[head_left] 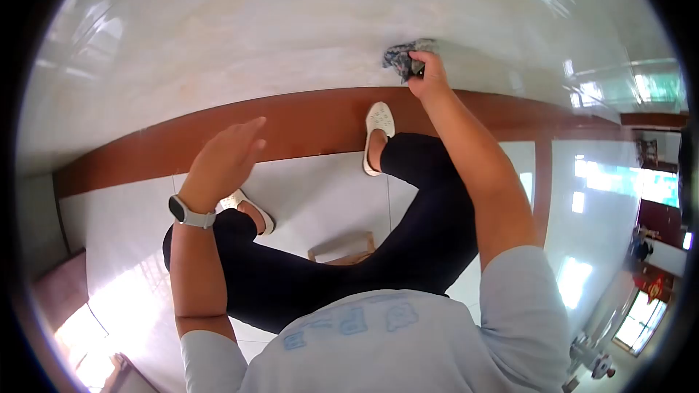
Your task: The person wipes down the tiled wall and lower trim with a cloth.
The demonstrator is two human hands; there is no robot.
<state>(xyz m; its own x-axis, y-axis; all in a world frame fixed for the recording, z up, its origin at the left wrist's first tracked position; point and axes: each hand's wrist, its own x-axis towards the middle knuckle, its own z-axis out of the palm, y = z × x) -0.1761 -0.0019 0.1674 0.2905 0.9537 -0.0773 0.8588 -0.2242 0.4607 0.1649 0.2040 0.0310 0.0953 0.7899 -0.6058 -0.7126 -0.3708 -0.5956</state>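
My right hand (431,78) grips a crumpled grey-blue patterned cloth (398,58) and holds it against the pale glossy wall (277,36), a little above the brown baseboard (306,116). The thumb lies along the near side of the cloth, and the other fingers are mostly hidden. My left hand (227,154) holds nothing. Its fingers are stretched out, with the thumb slightly apart, in front of the left end of the baseboard. A watch (191,212) with a light strap sits on that wrist.
My white shoes (378,118) rest on pale floor tiles (313,189), close to the baseboard. Between my legs shows part of a small wooden stool (341,246). At far right, a window (641,324) and some furniture appear, distorted by the lens.
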